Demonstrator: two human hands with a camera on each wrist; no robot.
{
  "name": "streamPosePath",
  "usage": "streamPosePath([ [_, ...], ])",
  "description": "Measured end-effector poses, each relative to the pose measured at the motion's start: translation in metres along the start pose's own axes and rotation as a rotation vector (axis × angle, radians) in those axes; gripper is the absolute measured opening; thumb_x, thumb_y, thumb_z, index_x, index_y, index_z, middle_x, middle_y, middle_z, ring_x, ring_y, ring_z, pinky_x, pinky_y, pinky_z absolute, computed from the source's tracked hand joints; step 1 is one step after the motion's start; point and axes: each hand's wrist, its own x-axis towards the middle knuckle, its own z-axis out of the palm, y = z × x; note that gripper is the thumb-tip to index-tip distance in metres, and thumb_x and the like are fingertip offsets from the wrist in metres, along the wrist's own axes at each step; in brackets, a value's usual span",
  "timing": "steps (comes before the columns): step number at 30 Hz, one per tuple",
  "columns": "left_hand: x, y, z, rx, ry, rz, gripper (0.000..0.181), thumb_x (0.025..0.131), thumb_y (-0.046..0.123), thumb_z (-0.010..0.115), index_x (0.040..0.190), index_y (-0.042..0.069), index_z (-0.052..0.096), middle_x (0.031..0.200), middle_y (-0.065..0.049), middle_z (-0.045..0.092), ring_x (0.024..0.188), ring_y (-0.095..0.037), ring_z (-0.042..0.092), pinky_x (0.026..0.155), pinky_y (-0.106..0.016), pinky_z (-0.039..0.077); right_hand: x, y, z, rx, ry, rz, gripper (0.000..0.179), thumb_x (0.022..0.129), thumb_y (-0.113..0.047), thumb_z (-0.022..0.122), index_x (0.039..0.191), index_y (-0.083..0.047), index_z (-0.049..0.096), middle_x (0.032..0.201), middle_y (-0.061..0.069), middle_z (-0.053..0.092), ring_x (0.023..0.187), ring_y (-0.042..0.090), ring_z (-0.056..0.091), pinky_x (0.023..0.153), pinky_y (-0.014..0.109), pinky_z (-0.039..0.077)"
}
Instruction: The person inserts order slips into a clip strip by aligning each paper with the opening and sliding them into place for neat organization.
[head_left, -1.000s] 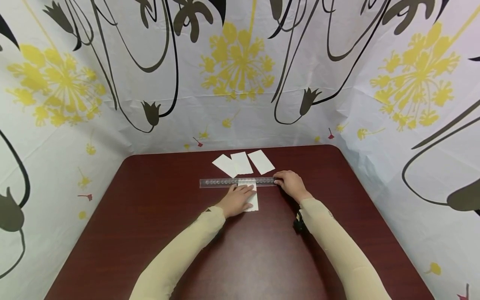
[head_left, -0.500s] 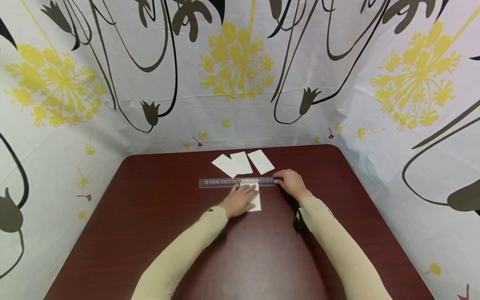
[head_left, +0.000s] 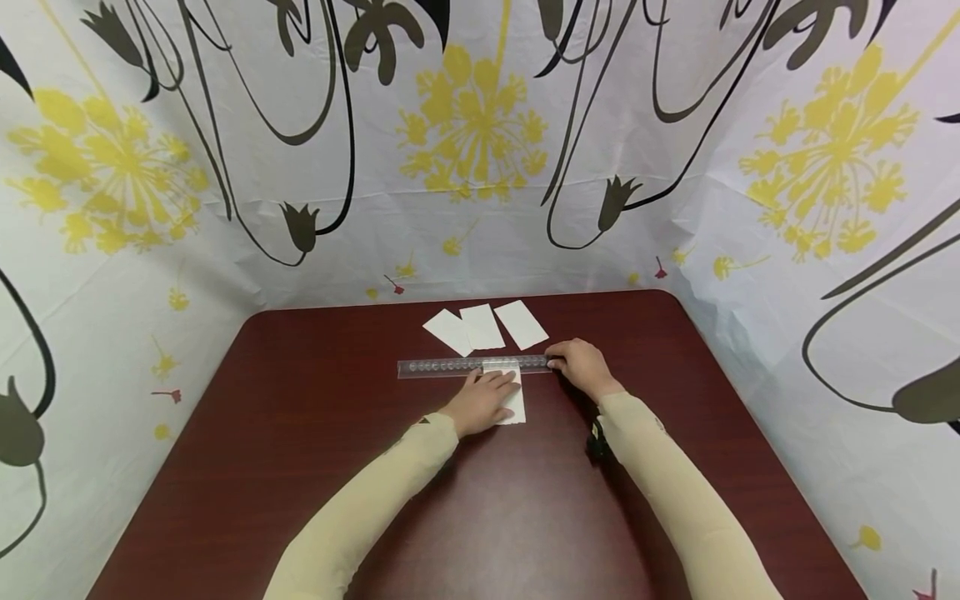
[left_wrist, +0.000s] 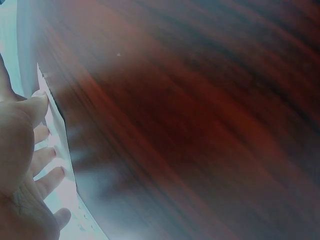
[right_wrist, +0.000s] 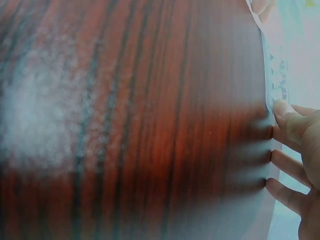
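A clear plastic ruler (head_left: 435, 367) lies crosswise on the dark red table. Its right end is held by my right hand (head_left: 584, 367), thumb at the near edge; the right wrist view shows the thumb on the ruler (right_wrist: 276, 75) and the other fingertips down at the table. My left hand (head_left: 482, 402) rests flat with spread fingers on a white paper slip (head_left: 516, 406), covering much of it. The slip's far end shows through the ruler, apparently beneath it. In the left wrist view the left hand (left_wrist: 22, 145) touches the pale slip, washed out by glare.
Three white paper slips lie behind the ruler: a left one (head_left: 448, 332), a middle one (head_left: 482, 326) and a right one (head_left: 522, 324). A patterned cloth (head_left: 480, 233) hangs behind and beside the table (head_left: 315, 467).
My left hand has slid the paper slip a little to the right along the ruler. The right hand and the ruler stay almost where they were.
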Motion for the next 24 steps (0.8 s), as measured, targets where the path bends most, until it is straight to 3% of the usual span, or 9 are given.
streamPosePath([
  [10,0.001,0.005,-0.002,-0.008,0.005,0.012,0.058,0.100,0.047,0.051,0.151,0.021,0.042,0.162,0.000,0.035,0.148,-0.023,0.036,0.122,-0.054,0.025,-0.001,0.000,0.000,0.013,-0.014,0.002,0.024,0.092,-0.018,0.069,0.115,-0.012,0.074,0.115,0.010,0.074,0.107,0.032,0.067,0.091,0.052,0.053],
  [24,0.007,0.013,-0.005,-0.013,-0.036,0.003,0.058,0.101,0.047,0.049,0.152,0.023,0.039,0.163,0.002,0.031,0.150,-0.022,0.033,0.123,-0.054,0.022,-0.002,-0.002,-0.003,0.024,-0.020,0.004,0.024,0.093,-0.018,0.069,0.115,-0.011,0.074,0.114,0.010,0.074,0.107,0.032,0.066,0.092,0.052,0.053],
])
